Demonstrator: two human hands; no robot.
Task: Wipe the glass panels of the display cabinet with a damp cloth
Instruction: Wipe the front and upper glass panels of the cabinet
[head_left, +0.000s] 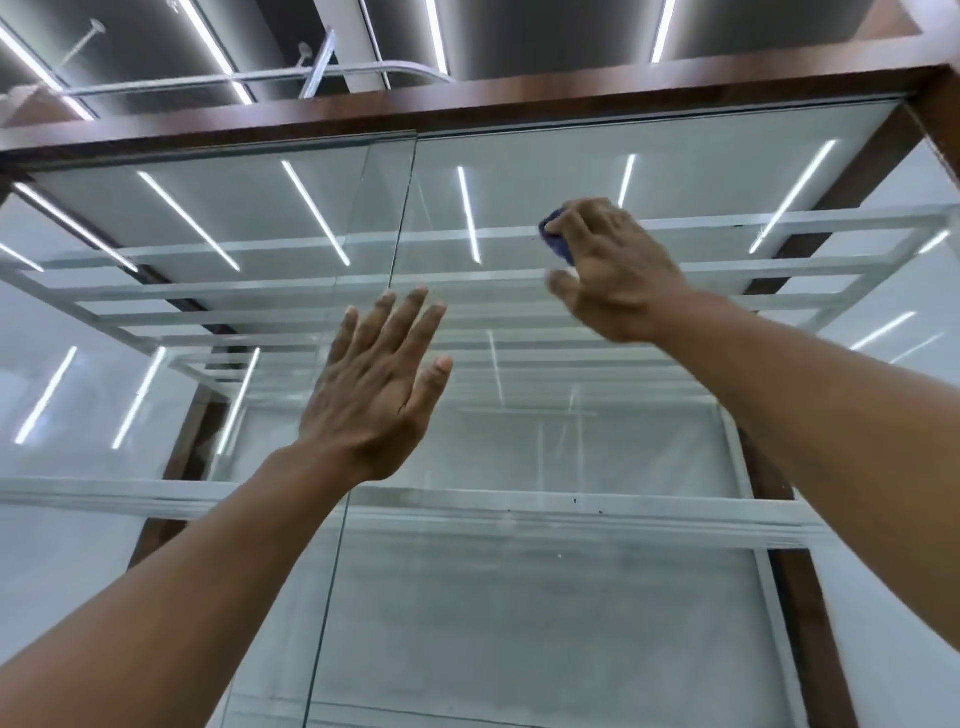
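I look up at a tall display cabinet with a dark wooden frame (467, 101) and sliding glass panels. My right hand (615, 267) presses a dark blue cloth (555, 240) against the upper part of the right glass panel (597, 597); only a small part of the cloth shows past my fingers. My left hand (376, 384) lies flat on the glass with fingers straight and spread, close to the vertical edge where the left glass panel (270, 218) overlaps the right one.
Glass shelves (545, 512) run across the inside of the cabinet at several heights. The wooden side post (800, 597) borders the right panel. Ceiling strip lights (434, 31) and a metal pipe (317, 67) show above, and the lights reflect in the glass.
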